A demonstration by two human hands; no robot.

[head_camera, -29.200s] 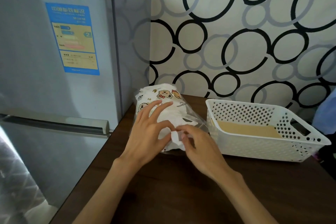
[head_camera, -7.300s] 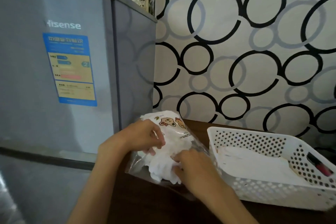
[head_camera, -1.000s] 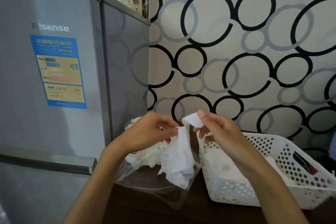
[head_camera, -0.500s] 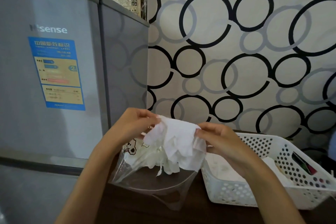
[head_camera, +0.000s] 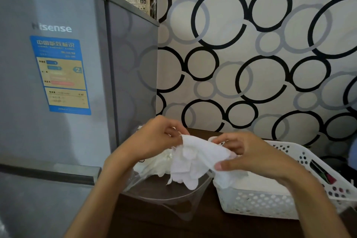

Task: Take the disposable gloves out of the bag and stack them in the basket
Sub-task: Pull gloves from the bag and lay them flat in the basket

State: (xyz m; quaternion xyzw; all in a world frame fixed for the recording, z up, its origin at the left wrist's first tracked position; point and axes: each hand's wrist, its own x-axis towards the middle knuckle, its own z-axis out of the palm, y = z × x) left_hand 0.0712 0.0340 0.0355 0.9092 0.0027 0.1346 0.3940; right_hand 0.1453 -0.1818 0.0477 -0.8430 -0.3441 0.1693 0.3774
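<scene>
Above the dark table (head_camera: pixel 193 224), two hands stretch one white glove (head_camera: pixel 195 160) between them — left hand (head_camera: pixel 156 139) pinching its edge at 9 o'clock, right hand (head_camera: pixel 249 154) gripping it at 3; one clear bag (head_camera: pixel 170 193) sags beneath, more gloves inside; one white basket (head_camera: pixel 257 203) at 4 o'clock holds a pale stack — count unclear

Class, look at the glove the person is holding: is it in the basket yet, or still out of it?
Out. Both hands, left and right, pinch the glove in the air, above the bag beside the basket.
</scene>
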